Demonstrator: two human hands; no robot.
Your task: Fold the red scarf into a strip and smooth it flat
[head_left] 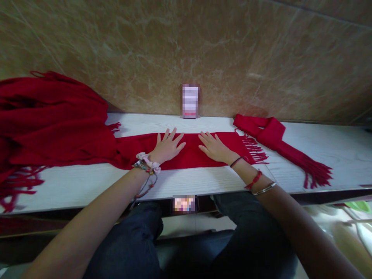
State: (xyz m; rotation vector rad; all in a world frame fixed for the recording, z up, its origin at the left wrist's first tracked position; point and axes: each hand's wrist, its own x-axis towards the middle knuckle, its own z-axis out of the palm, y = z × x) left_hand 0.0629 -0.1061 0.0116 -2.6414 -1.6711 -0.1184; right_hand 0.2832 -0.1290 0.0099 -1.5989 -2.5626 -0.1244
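Observation:
A red scarf (192, 151) lies stretched lengthwise on the white wood-grain table, its fringed end to the right. On its middle rests my left hand (167, 148), palm down with fingers spread. My right hand (214, 147) lies flat on the same scarf, a little to the right, fingers apart. Neither hand grips the cloth. To the left the scarf runs up to a large heap of red fabric (58, 124) with fringes, and where one ends and the other begins is unclear. A narrow red scarf, folded and knotted (271, 135), lies at the right.
Behind the white table (101, 186) rises a brown marbled wall (139, 58). A phone-like device with a blurred screen (190, 101) leans against it. Another blurred screen (184, 204) sits below the table's front edge, between my knees. Something green (359, 205) shows at the far right.

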